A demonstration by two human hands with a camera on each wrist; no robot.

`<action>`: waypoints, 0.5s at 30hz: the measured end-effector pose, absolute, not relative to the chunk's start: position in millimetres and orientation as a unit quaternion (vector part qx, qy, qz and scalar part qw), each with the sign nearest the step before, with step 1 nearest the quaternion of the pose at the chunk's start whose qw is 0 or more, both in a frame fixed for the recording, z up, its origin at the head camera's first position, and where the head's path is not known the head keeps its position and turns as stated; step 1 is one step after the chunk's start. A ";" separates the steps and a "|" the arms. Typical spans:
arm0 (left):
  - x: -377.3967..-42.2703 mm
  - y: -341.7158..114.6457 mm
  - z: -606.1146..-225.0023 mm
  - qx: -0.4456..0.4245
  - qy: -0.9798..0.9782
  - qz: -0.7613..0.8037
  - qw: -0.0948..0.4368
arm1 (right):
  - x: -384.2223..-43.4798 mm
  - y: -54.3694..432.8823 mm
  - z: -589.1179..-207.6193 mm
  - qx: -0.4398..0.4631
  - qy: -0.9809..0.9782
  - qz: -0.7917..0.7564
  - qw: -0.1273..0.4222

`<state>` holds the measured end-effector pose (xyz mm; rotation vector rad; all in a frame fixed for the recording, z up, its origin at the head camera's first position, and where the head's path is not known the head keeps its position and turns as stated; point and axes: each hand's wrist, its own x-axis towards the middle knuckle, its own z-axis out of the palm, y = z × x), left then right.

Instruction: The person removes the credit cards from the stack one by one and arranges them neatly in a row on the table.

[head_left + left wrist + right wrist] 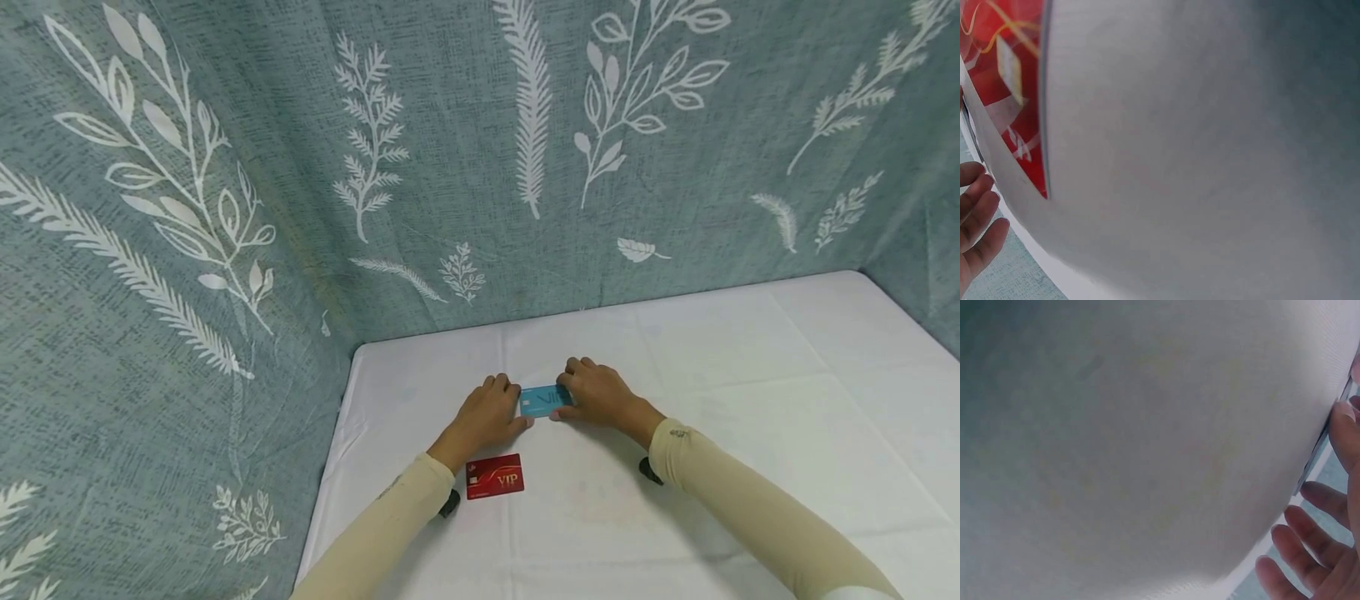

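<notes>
A light blue card with a chip and dark lettering lies between my two hands over the white table. My left hand holds its left end, with the thumb at the near corner and the fingers at the far one. At the right end, my right hand grips the card between thumb and fingers, covering part of the lettering. The right wrist view catches the card nearly edge-on as a thin dark strip beside the thumb. A red VIP card rests flat nearer to me, just below the left hand.
The white cloth-covered table reaches back to a teal leaf-patterned curtain, which also hangs along the left side. A small black device shows under the left wrist and another black device under the right.
</notes>
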<state>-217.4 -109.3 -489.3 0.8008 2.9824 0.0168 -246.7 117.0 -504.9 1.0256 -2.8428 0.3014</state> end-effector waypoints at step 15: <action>-221.2 -105.2 -490.1 0.253 0.966 0.018 0.045 | -248.4 116.6 -504.8 0.337 -0.935 0.093 0.055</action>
